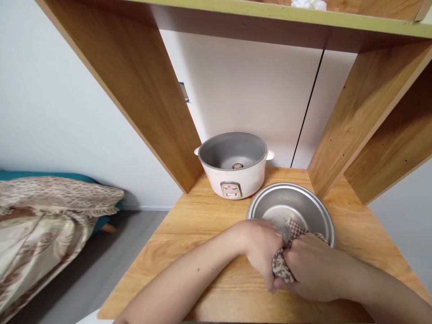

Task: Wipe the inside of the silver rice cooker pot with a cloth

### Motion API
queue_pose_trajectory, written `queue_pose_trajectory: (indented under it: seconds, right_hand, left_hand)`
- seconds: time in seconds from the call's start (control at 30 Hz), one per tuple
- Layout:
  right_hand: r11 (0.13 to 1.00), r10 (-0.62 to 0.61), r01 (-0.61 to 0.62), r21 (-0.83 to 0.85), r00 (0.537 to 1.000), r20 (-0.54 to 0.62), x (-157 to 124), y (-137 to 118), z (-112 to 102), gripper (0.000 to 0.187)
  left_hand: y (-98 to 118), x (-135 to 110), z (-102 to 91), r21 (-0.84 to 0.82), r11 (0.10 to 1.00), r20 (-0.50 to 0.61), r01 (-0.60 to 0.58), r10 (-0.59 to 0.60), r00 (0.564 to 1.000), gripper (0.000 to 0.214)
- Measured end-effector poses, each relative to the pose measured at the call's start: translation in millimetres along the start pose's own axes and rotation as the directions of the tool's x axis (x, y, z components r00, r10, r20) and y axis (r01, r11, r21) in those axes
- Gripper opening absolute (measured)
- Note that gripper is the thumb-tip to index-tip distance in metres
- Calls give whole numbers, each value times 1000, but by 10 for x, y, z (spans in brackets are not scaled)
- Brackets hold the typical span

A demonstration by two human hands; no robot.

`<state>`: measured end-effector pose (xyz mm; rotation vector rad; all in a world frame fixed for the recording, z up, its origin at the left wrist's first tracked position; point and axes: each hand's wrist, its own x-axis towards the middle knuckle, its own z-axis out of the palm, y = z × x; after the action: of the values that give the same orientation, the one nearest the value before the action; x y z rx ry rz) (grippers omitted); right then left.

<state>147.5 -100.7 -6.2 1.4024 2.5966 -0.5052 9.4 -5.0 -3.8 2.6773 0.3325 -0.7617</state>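
Note:
A brown-and-white patterned cloth [282,266] is bunched between my two hands, over the near rim of a round metal basin [290,191]. My left hand [265,247] is closed round one side of the cloth, its fingers curled. My right hand [312,265] is wrapped round the other side, touching the left. A checked end of the cloth sticks up above the right fist, inside the basin. The hands hide part of the basin's near side. Behind and to the left stands a white rice cooker body [211,177], lidless, its grey inside bare with a round plate at the bottom.
The wooden desk [162,252] is framed by upright wooden panels [135,90] left and right. A shelf [243,22] crosses overhead, with something white [308,4] on it. A sofa under a patterned cover [40,234] stands at the left on the grey floor.

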Motion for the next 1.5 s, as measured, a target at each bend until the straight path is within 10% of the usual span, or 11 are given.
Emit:
queue_pose_trajectory:
  seconds: [1.2, 1.5]
  right_hand:
    - [992, -101, 93, 83, 990, 97, -8, 174, -49, 34]
    - [998, 32, -33, 60, 999, 20, -127, 23, -68, 39]
  left_hand:
    - [-6, -21, 1, 21, 1000, -34, 18, -18, 999, 45]
    - [-22, -16, 14, 53, 998, -46, 17, -15, 999, 46]
